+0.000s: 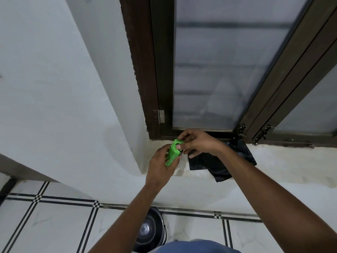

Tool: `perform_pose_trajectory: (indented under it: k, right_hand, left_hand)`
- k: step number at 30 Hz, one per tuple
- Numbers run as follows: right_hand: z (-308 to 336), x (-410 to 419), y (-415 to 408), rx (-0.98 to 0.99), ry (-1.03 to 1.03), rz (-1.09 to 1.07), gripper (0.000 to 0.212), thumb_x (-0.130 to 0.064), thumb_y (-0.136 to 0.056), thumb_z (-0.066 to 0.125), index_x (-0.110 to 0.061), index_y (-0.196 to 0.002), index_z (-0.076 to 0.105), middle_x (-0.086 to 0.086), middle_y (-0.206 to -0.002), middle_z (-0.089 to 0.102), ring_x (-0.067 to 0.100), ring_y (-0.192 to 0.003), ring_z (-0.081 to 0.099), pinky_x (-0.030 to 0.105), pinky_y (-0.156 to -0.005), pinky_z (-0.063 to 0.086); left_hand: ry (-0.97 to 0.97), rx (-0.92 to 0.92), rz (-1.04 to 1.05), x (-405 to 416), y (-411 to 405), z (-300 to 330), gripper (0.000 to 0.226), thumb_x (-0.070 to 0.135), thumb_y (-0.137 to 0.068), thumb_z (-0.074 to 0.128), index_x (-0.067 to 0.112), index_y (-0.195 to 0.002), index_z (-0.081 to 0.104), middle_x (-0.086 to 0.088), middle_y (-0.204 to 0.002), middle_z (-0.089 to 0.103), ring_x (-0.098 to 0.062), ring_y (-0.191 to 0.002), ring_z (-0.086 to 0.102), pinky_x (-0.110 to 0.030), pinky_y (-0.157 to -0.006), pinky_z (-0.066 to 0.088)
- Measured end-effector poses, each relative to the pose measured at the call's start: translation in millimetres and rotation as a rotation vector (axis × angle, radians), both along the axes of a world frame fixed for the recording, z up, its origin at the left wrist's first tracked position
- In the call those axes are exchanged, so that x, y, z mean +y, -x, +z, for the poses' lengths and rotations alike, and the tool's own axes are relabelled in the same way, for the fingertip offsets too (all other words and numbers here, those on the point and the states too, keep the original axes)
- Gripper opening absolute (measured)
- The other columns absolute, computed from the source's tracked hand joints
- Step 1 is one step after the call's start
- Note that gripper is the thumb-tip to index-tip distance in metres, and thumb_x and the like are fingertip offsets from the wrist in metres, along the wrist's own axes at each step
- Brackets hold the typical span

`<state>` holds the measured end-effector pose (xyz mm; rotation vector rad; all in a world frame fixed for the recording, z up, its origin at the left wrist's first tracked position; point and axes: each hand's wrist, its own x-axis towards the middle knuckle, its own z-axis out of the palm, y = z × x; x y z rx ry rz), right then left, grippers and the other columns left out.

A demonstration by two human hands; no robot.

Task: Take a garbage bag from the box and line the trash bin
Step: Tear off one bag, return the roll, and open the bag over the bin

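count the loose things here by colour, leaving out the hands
green: 1, the box held in both hands, left and right
black: 1, the garbage bag on the sill
dark metal: 1, the trash bin on the floor
total: 3

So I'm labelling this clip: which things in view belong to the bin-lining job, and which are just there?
Part of the job:
green box, held by left hand, right hand at its top
black garbage bag on the sill
trash bin on the floor

Just there:
window frame
hinge
window latches
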<state>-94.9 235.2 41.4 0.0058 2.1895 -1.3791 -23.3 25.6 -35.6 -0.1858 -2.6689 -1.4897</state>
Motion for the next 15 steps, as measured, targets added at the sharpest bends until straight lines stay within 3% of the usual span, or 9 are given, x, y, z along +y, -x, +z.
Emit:
perform_pose_trajectory:
  k: [8,15]
  right_hand:
    - [12,-8,7,-0.043,-0.074,0.047,0.046,-0.025,-0.090,0.094,-0.022,-0.128,0.067,0.005,-0.116,0.081,0.022,-0.092,0.085,0.049,-0.085,0.071]
    - [20,-13,12,0.051,-0.200,0.092,0.040,-0.018,-0.092,0.091,-0.019,-0.123,0.067,0.009,-0.113,0.080,0.025,-0.089,0.085,0.047,-0.080,0.072]
  left_hand:
    - [0.032,-0.009,-0.030,-5,2,-3,0.055,0.045,-0.099,0.080,0.025,-0.147,0.062,0.008,-0.136,0.072,-0.011,-0.118,0.069,-0.038,-0.102,0.064]
    - [0.022,0.003,-0.049,-3,3,-1,0.054,0.043,-0.098,0.081,0.025,-0.145,0.061,0.006,-0.134,0.073,-0.012,-0.114,0.070,-0.038,-0.098,0.065]
